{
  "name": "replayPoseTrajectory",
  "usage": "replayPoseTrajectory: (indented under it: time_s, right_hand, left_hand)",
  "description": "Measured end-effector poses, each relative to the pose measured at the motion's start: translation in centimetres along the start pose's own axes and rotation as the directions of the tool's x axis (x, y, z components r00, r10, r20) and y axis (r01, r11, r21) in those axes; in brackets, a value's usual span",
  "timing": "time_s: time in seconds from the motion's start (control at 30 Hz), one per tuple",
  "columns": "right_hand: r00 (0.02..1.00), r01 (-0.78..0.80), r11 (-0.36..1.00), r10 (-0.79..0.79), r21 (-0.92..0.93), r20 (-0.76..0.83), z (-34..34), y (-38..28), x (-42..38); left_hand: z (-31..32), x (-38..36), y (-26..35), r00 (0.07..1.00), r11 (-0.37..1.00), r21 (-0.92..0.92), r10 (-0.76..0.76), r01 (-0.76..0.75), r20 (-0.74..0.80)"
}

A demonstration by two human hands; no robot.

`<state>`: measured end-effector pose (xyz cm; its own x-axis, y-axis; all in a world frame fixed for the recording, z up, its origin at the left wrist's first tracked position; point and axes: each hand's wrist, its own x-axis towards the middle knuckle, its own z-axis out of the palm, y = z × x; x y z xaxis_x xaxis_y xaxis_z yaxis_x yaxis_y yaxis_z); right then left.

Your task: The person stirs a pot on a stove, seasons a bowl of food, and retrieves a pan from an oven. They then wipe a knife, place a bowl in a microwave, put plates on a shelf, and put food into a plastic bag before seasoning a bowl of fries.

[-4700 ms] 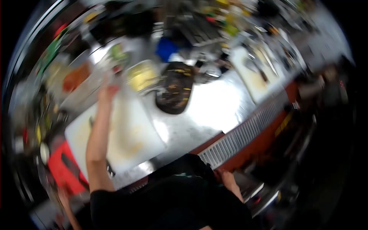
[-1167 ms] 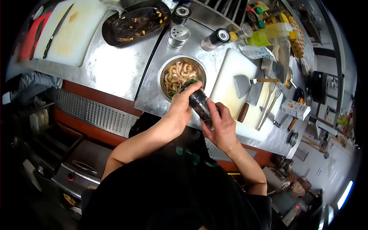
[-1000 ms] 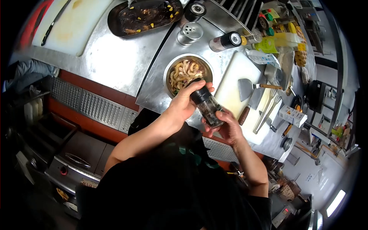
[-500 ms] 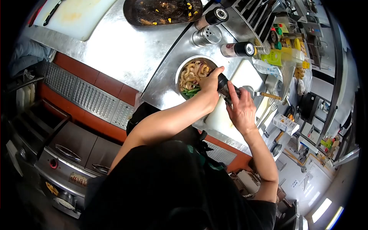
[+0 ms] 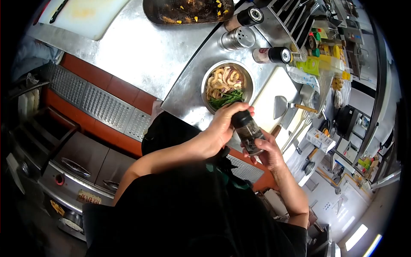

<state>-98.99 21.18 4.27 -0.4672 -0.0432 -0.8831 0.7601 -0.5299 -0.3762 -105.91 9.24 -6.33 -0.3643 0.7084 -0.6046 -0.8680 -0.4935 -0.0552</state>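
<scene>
A dark pepper grinder (image 5: 248, 133) with a black cap is held between both hands, close to my body. My left hand (image 5: 223, 124) is wrapped around its capped upper end. My right hand (image 5: 269, 150) grips the clear lower end, fingers partly behind it. Just beyond my left hand, a round metal bowl (image 5: 250, 77) holds pale curled pieces of food (image 5: 223, 81) and cut green strips (image 5: 226, 98). The bowl rests on the steel counter (image 5: 182, 92).
A white cutting board (image 5: 269, 92) lies right of the bowl, with a metal spatula (image 5: 281, 106) beside it. Two grinders (image 5: 272, 55) (image 5: 244, 18) and a metal shaker (image 5: 237, 38) stand behind. A dark tray (image 5: 188, 15) holds yellow bits.
Both hands have drawn the grinder back from the bowl towards my body and turned it. More of the bowl, its green strips and the spatula now show.
</scene>
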Motion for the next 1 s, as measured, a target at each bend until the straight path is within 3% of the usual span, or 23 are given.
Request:
replayPoseTrajectory:
  time_s: [0.1, 0.13, 0.17, 0.2, 0.23, 0.27, 0.3, 0.33, 0.37, 0.47, 0.5, 0.53, 0.57, 0.6, 0.63, 0.67, 0.7, 0.73, 0.77, 0.87, 0.9, 0.93, 1.0]
  right_hand:
    - [1.0, -0.011, 0.999, 0.01, -0.05, -0.023, -0.6, 0.4, -1.0]
    - [0.947, 0.161, 0.644, -0.314, -0.748, -0.066, -0.5, 0.5, -1.1]
    - [0.831, 0.082, -0.117, -0.541, -0.99, 0.133, -0.4, 0.6, -1.2]
    - [0.806, -0.063, -0.431, -0.554, -0.9, 0.209, -0.6, 0.6, -0.9]
    - [0.786, -0.051, -0.482, -0.56, -0.875, 0.263, -0.7, 0.5, -0.8]
    - [0.763, -0.039, -0.535, -0.561, -0.844, 0.321, -0.8, 0.4, -0.6]
    - [0.828, 0.118, 0.053, -0.556, -0.992, 0.069, -2.1, 1.0, -0.6]
    - [0.911, 0.172, 0.633, -0.394, -0.755, -0.123, -3.6, 1.5, -0.7]
    - [0.912, 0.171, 0.638, -0.391, -0.751, -0.125, -3.7, 1.1, -1.0]
    - [0.992, -0.057, 0.962, 0.024, -0.268, -0.125, -2.8, -0.8, -2.4]
    - [0.918, 0.184, 0.518, -0.395, -0.835, -0.043, -1.9, 0.1, -1.7]
    - [0.916, 0.183, 0.521, -0.398, -0.834, -0.048, -1.5, 0.3, -1.6]
    - [0.856, 0.178, 0.178, -0.514, -0.968, 0.063, -1.1, 0.1, -1.4]
    - [0.791, 0.122, -0.187, -0.575, -0.975, 0.209, -0.7, -0.2, -1.2]
    - [0.732, 0.026, -0.521, -0.572, -0.853, 0.371, -0.5, -0.4, -1.0]
    - [0.769, 0.167, -0.212, -0.583, -0.963, 0.262, -0.8, -0.3, -1.0]
    - [0.938, 0.225, 0.612, -0.346, -0.758, -0.001, -2.3, -0.2, -1.1]
    - [0.999, -0.043, 0.998, 0.044, -0.039, 0.021, -3.6, 0.0, -1.2]
    - [0.999, -0.038, 0.999, 0.039, -0.035, 0.022, -3.7, 0.1, -1.0]
    - [0.991, 0.043, 0.855, -0.101, -0.517, -0.085, -3.4, 0.1, -0.2]
    - [0.916, 0.117, 0.385, -0.399, -0.915, -0.051, -2.2, 0.1, 0.2]
    - [0.79, 0.005, -0.217, -0.598, -0.976, 0.137, -1.4, 0.0, 0.5]
    - [0.672, 0.031, -0.443, -0.654, -0.896, 0.347, -2.5, -0.1, 1.8]
  left_hand:
    - [0.0, 0.5, -1.6, 0.996, 0.998, 0.002, -0.064, 0.064, -0.061]
    - [0.0, 1.3, -2.3, 0.994, 0.998, 0.029, -0.057, 0.06, -0.094]
    - [0.4, 1.8, -2.9, 0.969, 0.997, 0.038, -0.052, 0.063, -0.243]
    - [0.7, 2.3, -3.5, 0.921, 0.997, 0.047, -0.045, 0.068, -0.386]
    - [1.1, 3.1, -3.8, 0.863, 0.994, -0.004, -0.098, 0.11, -0.496]
    - [0.8, 3.3, -3.9, 0.865, 0.994, -0.005, -0.099, 0.111, -0.493]
    - [0.3, 3.4, -3.8, 0.968, 0.996, 0.008, -0.085, 0.089, -0.238]
    - [-0.3, 3.4, -3.7, 0.997, 0.998, 0.015, -0.066, 0.065, 0.03]
    - [1.0, 1.4, -2.4, 0.99, 0.992, -0.024, -0.124, 0.126, 0.066]
    - [0.8, 0.9, -3.0, 0.994, 0.994, 0.0, -0.107, 0.107, -0.029]
    - [0.9, 0.9, -3.5, 0.988, 0.998, 0.03, -0.055, 0.06, -0.143]
    - [1.0, 1.1, -3.6, 0.988, 0.997, 0.034, -0.06, 0.065, -0.141]
    - [1.2, 1.3, -3.6, 0.948, 0.994, 0.02, -0.097, 0.108, -0.305]
    - [1.3, 1.5, -3.5, 0.879, 0.989, 0.0, -0.13, 0.146, -0.46]
    - [1.2, 1.5, -3.2, 0.879, 0.989, 0.002, -0.129, 0.146, -0.459]
    - [0.9, 1.3, -2.7, 0.942, 0.99, 0.019, -0.13, 0.143, -0.31]
    - [0.6, 1.1, -2.2, 0.98, 0.991, 0.035, -0.126, 0.132, -0.154]
    - [0.5, 0.9, -1.8, 0.991, 0.99, 0.058, -0.13, 0.13, 0.006]
    - [1.0, 0.4, -1.3, 0.991, 0.989, 0.074, -0.133, 0.131, 0.023]
    - [0.6, 2.2, -1.3, 0.991, 0.988, 0.076, -0.134, 0.135, -0.022]
    - [1.0, 2.8, -1.4, 0.995, 0.989, 0.14, -0.037, 0.049, -0.092]
    - [1.5, 3.3, -1.8, 0.954, 0.985, 0.154, -0.029, 0.078, -0.298]
    - [3.0, 3.9, -1.0, 0.85, 0.961, 0.232, -0.006, 0.15, -0.527]
